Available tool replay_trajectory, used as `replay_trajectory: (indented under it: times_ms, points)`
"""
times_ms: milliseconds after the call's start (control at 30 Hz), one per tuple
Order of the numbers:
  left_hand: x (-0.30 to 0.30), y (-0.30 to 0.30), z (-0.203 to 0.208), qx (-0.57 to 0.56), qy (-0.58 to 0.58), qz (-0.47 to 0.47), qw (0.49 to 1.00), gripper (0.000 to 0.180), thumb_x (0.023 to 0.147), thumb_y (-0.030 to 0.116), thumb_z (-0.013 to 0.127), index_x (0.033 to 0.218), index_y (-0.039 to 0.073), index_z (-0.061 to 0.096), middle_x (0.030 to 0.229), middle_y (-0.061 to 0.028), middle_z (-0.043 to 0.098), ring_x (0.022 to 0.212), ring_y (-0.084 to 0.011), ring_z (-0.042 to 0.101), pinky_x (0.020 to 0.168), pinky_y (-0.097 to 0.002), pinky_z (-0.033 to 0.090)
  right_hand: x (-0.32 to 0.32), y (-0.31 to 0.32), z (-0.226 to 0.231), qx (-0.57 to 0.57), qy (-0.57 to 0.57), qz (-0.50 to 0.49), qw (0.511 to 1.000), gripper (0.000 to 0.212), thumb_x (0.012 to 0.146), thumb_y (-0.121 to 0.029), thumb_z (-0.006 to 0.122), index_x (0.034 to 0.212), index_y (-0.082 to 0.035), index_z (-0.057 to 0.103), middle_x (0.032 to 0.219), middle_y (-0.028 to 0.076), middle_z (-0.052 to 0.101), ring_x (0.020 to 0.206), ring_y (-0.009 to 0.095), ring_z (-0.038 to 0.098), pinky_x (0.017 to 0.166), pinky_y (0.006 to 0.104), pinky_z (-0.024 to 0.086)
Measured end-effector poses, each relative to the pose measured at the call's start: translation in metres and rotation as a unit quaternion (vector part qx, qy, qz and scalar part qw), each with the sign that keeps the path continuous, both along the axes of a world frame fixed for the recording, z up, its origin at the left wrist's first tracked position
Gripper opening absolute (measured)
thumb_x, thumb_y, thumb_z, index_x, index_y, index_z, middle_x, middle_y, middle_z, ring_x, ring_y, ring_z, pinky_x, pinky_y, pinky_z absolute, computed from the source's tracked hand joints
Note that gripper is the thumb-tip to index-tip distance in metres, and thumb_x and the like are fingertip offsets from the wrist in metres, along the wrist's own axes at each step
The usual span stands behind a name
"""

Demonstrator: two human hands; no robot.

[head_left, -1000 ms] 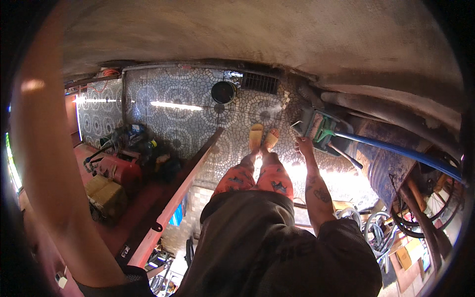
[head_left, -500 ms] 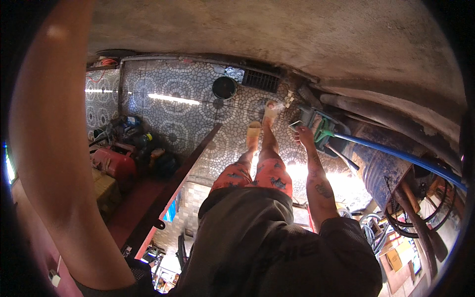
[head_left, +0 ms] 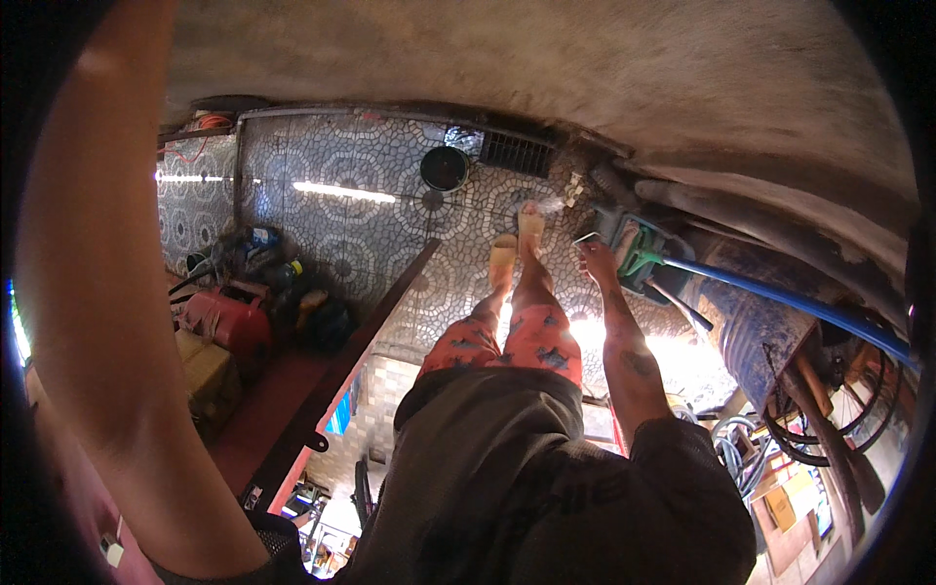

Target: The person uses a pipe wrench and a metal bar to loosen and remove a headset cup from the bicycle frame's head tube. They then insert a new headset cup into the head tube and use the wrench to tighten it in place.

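Observation:
My right hand (head_left: 599, 263) hangs low on the right side, beside my leg, its fingers closed around a thin flat phone (head_left: 587, 238). The phone is tilted, so mostly its edge shows. Close to that hand on the right are a green broom head (head_left: 642, 257) and a dark dustpan (head_left: 611, 226). My left arm (head_left: 107, 292) is raised along the left side. Its hand lies beyond the top edge of the picture, so what it touches is hidden.
A black bucket (head_left: 446, 170) stands on the pebble-patterned floor near a drain grate (head_left: 517, 153). A red tank (head_left: 226, 320) and bottles crowd the left behind a dark rail (head_left: 366, 341). On the right are a blue broom handle (head_left: 780, 294), a blue barrel (head_left: 746, 331) and looped cables.
The phone has turned in my right hand from showing its flat face to nearly edge-on, and the hand has shifted slightly. My left arm stays raised, a little further left.

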State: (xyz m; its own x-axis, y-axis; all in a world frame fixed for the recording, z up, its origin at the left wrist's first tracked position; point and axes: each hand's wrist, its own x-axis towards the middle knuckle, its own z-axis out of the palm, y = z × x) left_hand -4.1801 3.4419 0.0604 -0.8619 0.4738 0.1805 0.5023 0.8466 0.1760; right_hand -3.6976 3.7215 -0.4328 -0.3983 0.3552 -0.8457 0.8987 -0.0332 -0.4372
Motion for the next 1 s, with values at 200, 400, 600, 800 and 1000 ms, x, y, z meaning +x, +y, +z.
replay_trajectory:
  times_ms: [200, 400, 600, 800, 1000]
  points:
    - [-0.003, -0.004, 0.002, -0.004, -0.001, 0.003, 1.0, 0.044, 0.106, 0.034, 0.054, 0.139, 0.005, 0.057, 0.131, -0.0193, 0.063, 0.122, -0.037, 0.057, 0.106, -0.0459, 0.047, -0.024, 0.016, -0.077, 0.178, 0.157, 0.219, 0.947, 0.042, 0.105, -0.045, 0.063, 0.107, -0.003, 0.065, 0.078, 0.006, 0.067, 0.06, 0.018, 0.066, 0.05, 0.0345, 0.053]
    - [-0.005, -0.006, 0.002, -0.01, -0.006, 0.011, 1.0, 0.043, 0.106, 0.034, 0.054, 0.138, 0.005, 0.057, 0.13, -0.019, 0.064, 0.121, -0.0368, 0.058, 0.105, -0.0457, 0.047, -0.091, 0.021, -0.065, 0.202, 0.086, 0.191, 0.957, 0.05, 0.106, -0.049, 0.059, 0.119, -0.001, 0.066, 0.085, 0.012, 0.071, 0.074, 0.023, 0.074, 0.063, 0.0388, 0.062]
    - [0.002, -0.009, -0.002, -0.016, -0.002, 0.023, 1.0, 0.041, 0.107, 0.033, 0.054, 0.137, 0.005, 0.058, 0.128, -0.0187, 0.064, 0.119, -0.0365, 0.059, 0.104, -0.0454, 0.048, -0.138, 0.027, -0.037, 0.131, 0.013, 0.281, 0.951, 0.057, 0.106, -0.05, 0.057, 0.115, 0.005, 0.069, 0.094, 0.019, 0.075, 0.081, 0.025, 0.076, 0.066, 0.0399, 0.065]
    - [0.006, -0.01, -0.004, -0.025, -0.003, 0.032, 0.999, 0.04, 0.107, 0.032, 0.053, 0.136, 0.006, 0.059, 0.127, -0.0184, 0.065, 0.118, -0.0363, 0.06, 0.103, -0.0452, 0.048, -0.143, 0.016, -0.032, 0.322, -0.01, 0.348, 0.88, 0.064, 0.104, -0.057, 0.057, 0.108, 0.005, 0.072, 0.089, 0.021, 0.075, 0.073, 0.029, 0.075, 0.06, 0.0436, 0.063]
    - [0.015, -0.011, -0.002, -0.028, -0.008, 0.035, 0.999, 0.039, 0.107, 0.032, 0.053, 0.135, 0.006, 0.06, 0.125, -0.018, 0.066, 0.116, -0.0361, 0.061, 0.103, -0.0449, 0.049, -0.145, 0.03, -0.073, 0.179, -0.077, 0.29, 0.937, 0.051, 0.101, -0.047, 0.057, 0.117, -0.001, 0.073, 0.107, 0.022, 0.076, 0.099, 0.041, 0.074, 0.085, 0.0559, 0.06]
